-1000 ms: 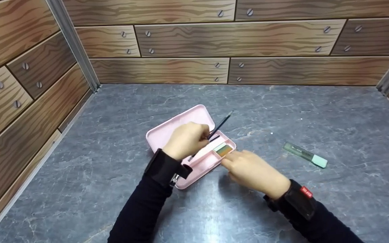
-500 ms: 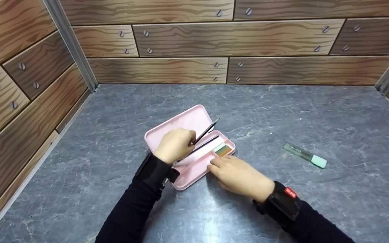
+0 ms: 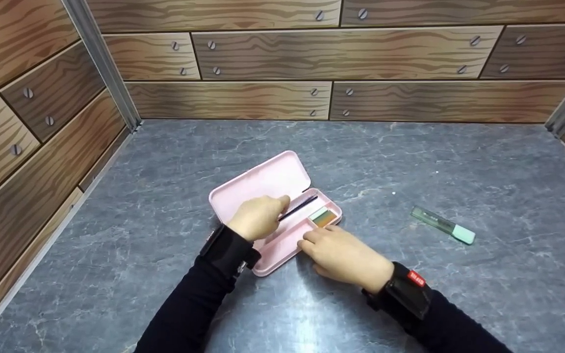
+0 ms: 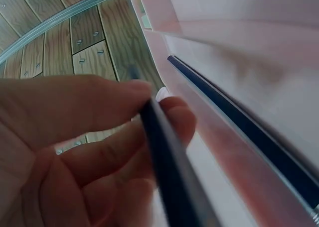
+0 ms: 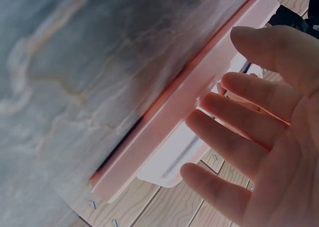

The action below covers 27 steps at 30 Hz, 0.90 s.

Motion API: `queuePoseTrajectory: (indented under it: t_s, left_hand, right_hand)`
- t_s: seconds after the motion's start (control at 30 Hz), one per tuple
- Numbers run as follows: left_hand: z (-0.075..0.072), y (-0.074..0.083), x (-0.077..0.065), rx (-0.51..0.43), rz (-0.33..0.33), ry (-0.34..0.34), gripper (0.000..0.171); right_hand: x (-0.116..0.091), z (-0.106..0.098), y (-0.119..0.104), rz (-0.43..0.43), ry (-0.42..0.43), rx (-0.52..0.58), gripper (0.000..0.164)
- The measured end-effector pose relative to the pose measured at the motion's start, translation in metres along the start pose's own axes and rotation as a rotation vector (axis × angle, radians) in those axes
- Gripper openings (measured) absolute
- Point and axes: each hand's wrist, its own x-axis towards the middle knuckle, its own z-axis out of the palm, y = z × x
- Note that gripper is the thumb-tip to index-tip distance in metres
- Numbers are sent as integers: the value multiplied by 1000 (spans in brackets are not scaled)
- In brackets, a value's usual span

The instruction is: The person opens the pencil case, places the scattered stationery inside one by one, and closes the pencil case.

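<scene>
A pink pencil case (image 3: pixel 282 245) lies unfolded on the table, its lid tilted back to the far left. My left hand (image 3: pixel 258 218) is over its long compartment. In the left wrist view, thumb and fingers pinch a dark blue pencil (image 4: pixel 172 162); in the head view the hand hides most of it. Another dark pencil (image 4: pixel 239 117) lies in the long compartment. My right hand (image 3: pixel 344 255) is at the case's near edge, with its fingers (image 5: pixel 229 137) spread loosely along the front wall, holding nothing. Small pale green and brownish-orange pieces (image 3: pixel 322 216) sit in the right-hand small compartment.
A green highlighter (image 3: pixel 443 225) with a pale mint cap lies on the grey marbled table (image 3: pixel 459 176) to the right. Wood-patterned walls (image 3: pixel 263 98) enclose the back and sides.
My left hand has drawn the pencil left and lowered it into the case, tip down out of sight. My right hand has slid left along the case's near edge.
</scene>
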Motion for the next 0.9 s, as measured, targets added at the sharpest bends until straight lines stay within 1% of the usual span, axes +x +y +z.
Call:
queuePoseTrajectory:
  t_s: [0.1, 0.2, 0.33, 0.5, 0.67, 0.73, 0.9]
  left_hand:
    - [1, -2, 0, -4, 23, -46, 15]
    - [0, -2, -1, -9, 38, -75, 13]
    - [0, -2, -1, -8, 44, -92, 10]
    - [-1, -2, -1, -14, 45, -124, 15]
    - [0, -2, -2, -8, 74, -166, 15]
    - [0, -3, -3, -7, 88, -178, 16]
    - [-1, -2, -4, -19, 84, -195, 17]
  right_hand:
    - [0, 0, 0, 5, -10, 2, 24]
    - [0, 0, -1, 6, -6, 0, 23]
    - [0, 1, -1, 0, 19, -13, 21]
    - [-1, 2, -1, -2, 38, -16, 20]
    - [-1, 3, -1, -6, 47, -20, 19]
    - [-1, 3, -1, -7, 48, -22, 19]
    - [0, 3, -2, 1, 31, -18, 20]
